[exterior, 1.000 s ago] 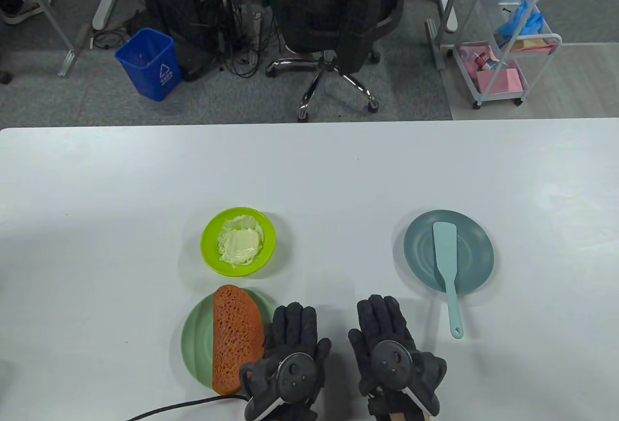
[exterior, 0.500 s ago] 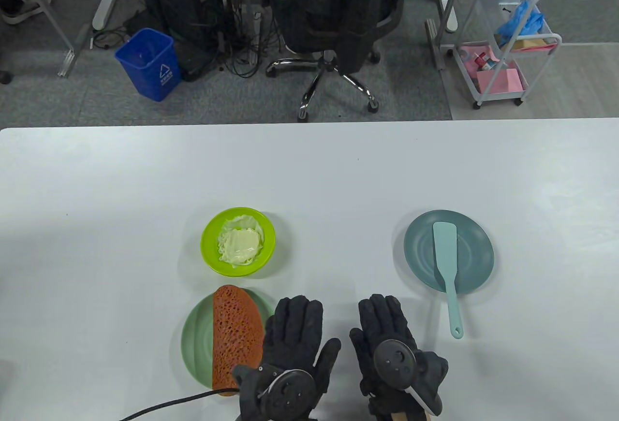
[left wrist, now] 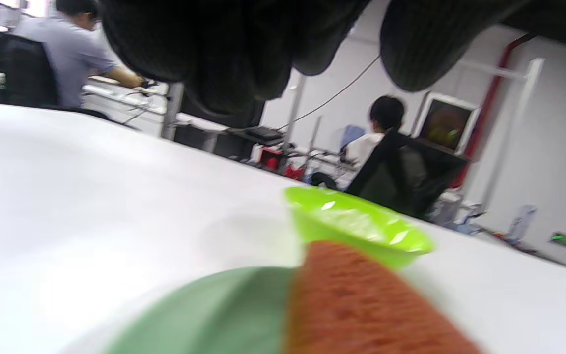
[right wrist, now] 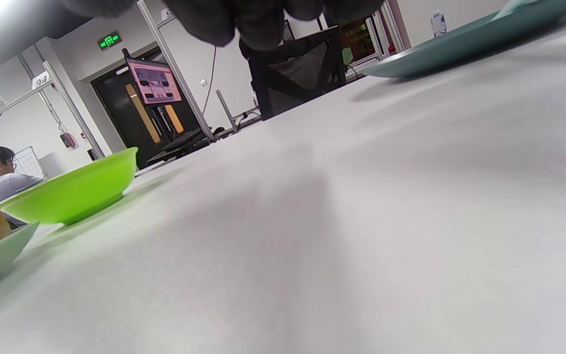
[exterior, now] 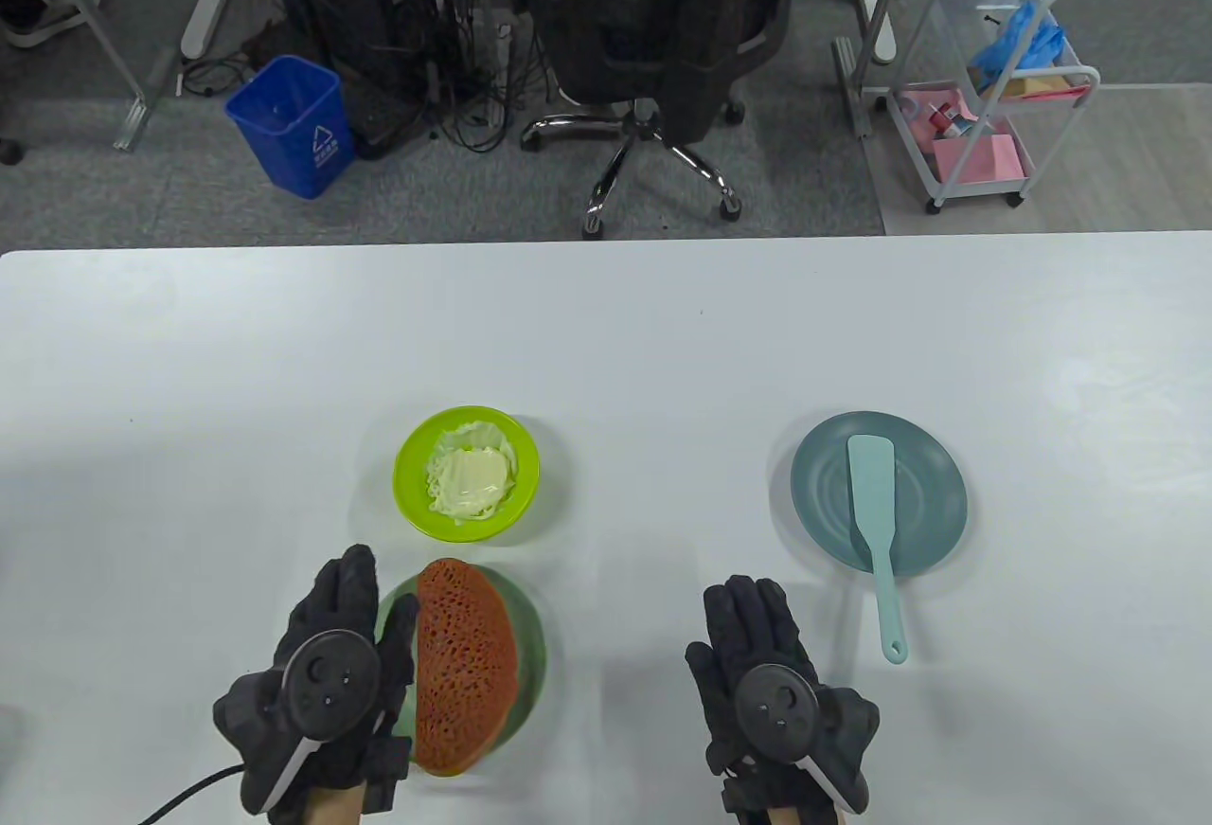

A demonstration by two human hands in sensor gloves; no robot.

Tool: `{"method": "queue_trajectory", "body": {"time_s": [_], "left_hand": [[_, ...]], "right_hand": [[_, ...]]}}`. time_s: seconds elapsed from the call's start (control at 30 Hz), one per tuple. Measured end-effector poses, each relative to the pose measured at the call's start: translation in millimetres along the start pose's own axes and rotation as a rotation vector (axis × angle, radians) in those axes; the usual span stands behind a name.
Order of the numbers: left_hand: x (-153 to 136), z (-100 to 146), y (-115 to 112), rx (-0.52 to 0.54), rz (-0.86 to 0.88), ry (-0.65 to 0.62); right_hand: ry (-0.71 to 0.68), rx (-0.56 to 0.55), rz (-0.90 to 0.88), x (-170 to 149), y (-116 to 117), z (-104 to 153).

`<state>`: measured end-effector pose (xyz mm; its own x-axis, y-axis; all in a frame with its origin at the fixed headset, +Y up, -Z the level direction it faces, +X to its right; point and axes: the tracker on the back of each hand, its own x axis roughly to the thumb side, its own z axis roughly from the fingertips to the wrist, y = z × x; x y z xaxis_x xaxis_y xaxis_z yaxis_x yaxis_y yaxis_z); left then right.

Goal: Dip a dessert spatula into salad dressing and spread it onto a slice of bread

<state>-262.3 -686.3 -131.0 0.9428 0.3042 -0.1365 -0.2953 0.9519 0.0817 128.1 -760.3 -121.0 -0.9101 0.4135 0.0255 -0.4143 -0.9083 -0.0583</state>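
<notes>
Left hand (exterior: 327,688), fingers spread, holds nothing and lies over the left rim of the green plate (exterior: 525,645) carrying the bread slice (exterior: 464,664); bowl of dressing (exterior: 466,473) just behind that plate. Right of the plate, right hand (exterior: 772,697) rests flat and empty on the bench (exterior: 606,342). Farther right, spatula (exterior: 876,522) lies on the blue plate (exterior: 933,493), handle overhanging the near rim.

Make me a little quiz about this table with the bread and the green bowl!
1. True or false: the right hand is holding the spatula.
2. What does the spatula's blade lie on? A) blue-grey plate B) lime bowl C) bare table
3. Fill in: the bread slice lies on a pale green ____.

Key:
1. False; it rests on the table, apart from the spatula.
2. A
3. plate; the left hand is at its left edge.
</notes>
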Motion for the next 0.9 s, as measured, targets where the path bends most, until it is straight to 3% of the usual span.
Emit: {"method": "queue_trajectory", "body": {"time_s": [0.17, 0.37, 0.73, 0.9], "left_hand": [[-41, -4, -24, -0.122, -0.012, 0.103], [-60, -6, -50, -0.243, 0.028, 0.146], [-54, -7, -62, -0.216, 0.068, 0.148], [-40, -5, -68, -0.26, 0.141, 0.12]], "right_hand": [[0.006, 0.003, -0.001, -1, 0, 0], [0.008, 0.003, 0.0, -1, 0, -1], [0.011, -0.004, -0.009, -1, -1, -2], [0.014, -0.009, -0.017, -2, -1, -3]]}}
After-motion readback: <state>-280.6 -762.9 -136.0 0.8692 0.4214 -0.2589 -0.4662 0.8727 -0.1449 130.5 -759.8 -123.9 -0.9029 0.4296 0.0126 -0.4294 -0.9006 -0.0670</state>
